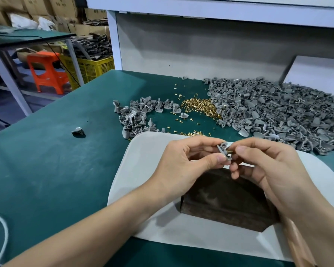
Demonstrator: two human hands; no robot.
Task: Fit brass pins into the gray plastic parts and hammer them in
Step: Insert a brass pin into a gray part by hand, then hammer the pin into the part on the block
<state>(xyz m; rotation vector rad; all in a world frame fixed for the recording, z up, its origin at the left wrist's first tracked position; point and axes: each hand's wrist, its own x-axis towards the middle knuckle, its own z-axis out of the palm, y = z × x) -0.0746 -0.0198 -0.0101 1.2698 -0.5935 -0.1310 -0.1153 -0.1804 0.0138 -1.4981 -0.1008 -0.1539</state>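
My left hand (pixel 183 162) pinches a small gray plastic part (pixel 223 149) between thumb and fingers, above a dark brown block (pixel 227 201). My right hand (pixel 266 166) holds a brass pin (pixel 230 151) at its fingertips, its tip touching the side of the part. A heap of loose brass pins (pixel 200 107) lies on the green table beyond. A big pile of gray parts (pixel 278 114) spreads to the right, and a smaller pile (pixel 137 117) sits to the left of the pins.
The dark block rests on a pale gray mat (pixel 143 170) on the green table (pixel 56 170). One stray gray part (pixel 77 130) lies to the left. A white cord (pixel 2 234) curls at the lower left. A gray back panel (pixel 191 54) closes the bench.
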